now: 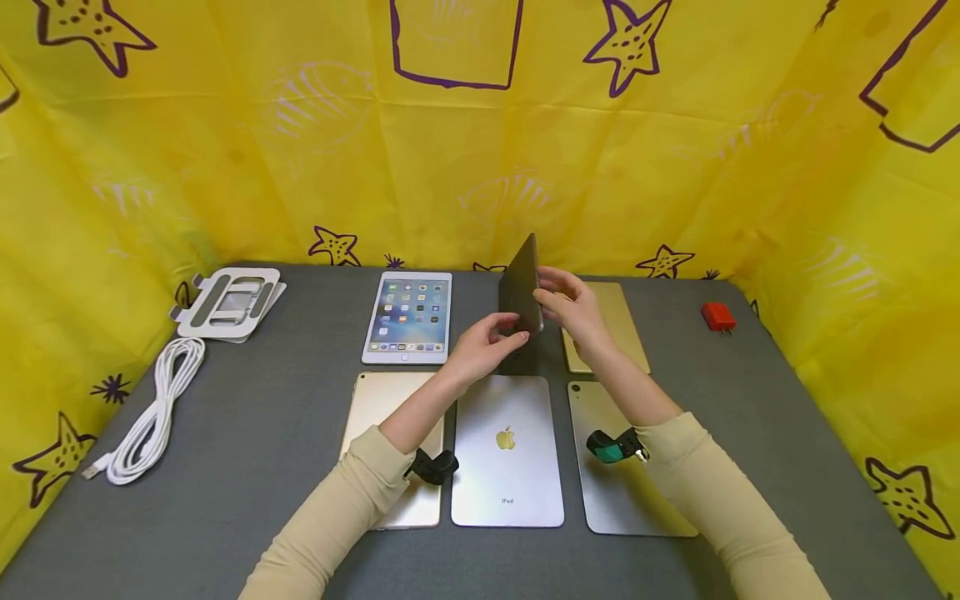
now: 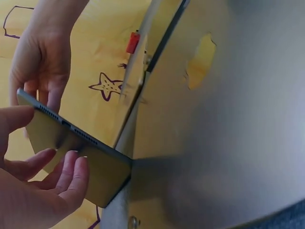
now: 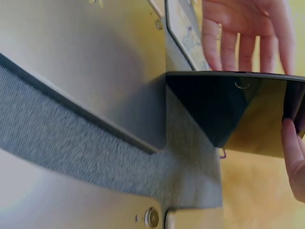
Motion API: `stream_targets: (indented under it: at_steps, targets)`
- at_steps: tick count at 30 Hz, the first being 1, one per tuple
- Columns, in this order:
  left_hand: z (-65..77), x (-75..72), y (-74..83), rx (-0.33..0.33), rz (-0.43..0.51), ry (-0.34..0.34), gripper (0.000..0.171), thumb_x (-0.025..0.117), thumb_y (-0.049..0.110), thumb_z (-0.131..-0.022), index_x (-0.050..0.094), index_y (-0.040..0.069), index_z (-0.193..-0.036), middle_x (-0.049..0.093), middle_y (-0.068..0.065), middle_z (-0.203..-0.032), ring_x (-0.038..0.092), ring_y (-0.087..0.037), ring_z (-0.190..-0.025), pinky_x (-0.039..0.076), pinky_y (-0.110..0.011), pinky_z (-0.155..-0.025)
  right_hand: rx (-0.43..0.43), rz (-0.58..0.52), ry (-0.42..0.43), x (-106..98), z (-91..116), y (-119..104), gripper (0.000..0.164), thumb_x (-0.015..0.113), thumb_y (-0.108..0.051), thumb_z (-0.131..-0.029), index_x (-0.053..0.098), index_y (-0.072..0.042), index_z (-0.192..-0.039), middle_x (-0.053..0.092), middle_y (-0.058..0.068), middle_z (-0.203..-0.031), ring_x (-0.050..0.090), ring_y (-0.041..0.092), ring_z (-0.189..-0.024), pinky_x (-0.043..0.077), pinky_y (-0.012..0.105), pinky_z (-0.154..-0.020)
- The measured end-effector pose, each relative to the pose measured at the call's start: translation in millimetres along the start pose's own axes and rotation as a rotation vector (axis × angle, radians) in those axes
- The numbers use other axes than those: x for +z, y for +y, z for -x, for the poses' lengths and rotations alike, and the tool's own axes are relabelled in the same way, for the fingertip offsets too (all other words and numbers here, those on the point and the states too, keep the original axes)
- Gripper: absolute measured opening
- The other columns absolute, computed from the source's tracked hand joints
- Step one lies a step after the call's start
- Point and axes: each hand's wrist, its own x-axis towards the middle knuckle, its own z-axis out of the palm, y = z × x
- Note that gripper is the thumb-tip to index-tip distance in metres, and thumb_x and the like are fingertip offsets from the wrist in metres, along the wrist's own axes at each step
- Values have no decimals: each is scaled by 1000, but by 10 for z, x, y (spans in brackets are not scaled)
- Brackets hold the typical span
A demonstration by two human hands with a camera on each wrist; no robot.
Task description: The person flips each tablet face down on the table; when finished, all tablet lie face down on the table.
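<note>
A dark tablet (image 1: 521,287) stands on edge between both hands, above the back row of tablets, its glossy screen (image 3: 205,100) facing the right hand. My left hand (image 1: 482,346) holds it from the left, thumb at the near edge and fingertips against the back, as the left wrist view shows. From the other side my right hand (image 1: 576,315) grips it, thumb on the screen side. Its other fingers are partly hidden behind the tablet. Just in front of it lies a silver iPad (image 1: 507,479), back up, with a gold apple logo.
A white tablet (image 1: 408,317) with a lit screen lies left of the hands. Gold-toned tablets (image 1: 392,396) (image 1: 617,321) and a silver one (image 1: 626,500) lie around. A folding stand (image 1: 232,302), white cable (image 1: 153,412) and red charger (image 1: 718,317) sit at the sides.
</note>
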Motion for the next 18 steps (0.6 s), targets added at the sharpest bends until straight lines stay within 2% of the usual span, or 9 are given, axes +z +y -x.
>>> stream_targets:
  at_steps: [4, 8, 14, 18]
  targets:
    - [-8, -5, -62, -33, -67, -56, 53, 65, 32, -93, 52, 7, -138, 56, -12, -135, 56, -28, -118, 48, -41, -95, 35, -10, 21, -74, 17, 25, 50, 62, -13, -95, 49, -5, -142, 52, 16, -133, 56, 25, -114, 45, 43, -100]
    - [-14, -15, -133, -55, -103, -94, 56, 65, 30, -93, 49, 5, -140, 52, -16, -138, 51, -33, -124, 44, -43, -100, 57, -35, 31, -121, 23, 55, 46, 61, -11, -96, 51, -2, -140, 53, 15, -130, 59, 17, -108, 48, 37, -97]
    - [-6, -23, -203, -102, -78, -121, 59, 64, 30, -94, 45, 4, -143, 46, -17, -144, 47, -34, -129, 40, -43, -105, 69, -79, 35, -170, 22, 97, 45, 61, -9, -96, 51, 2, -138, 55, 15, -130, 61, 12, -103, 51, 30, -91]
    - [-17, -19, -227, -122, -67, -111, 59, 63, 31, -94, 46, 3, -142, 46, -17, -145, 46, -33, -130, 39, -42, -106, 86, -105, 42, -198, 22, 118, 45, 62, -8, -96, 52, 3, -138, 56, 13, -127, 61, 12, -102, 51, 30, -91]
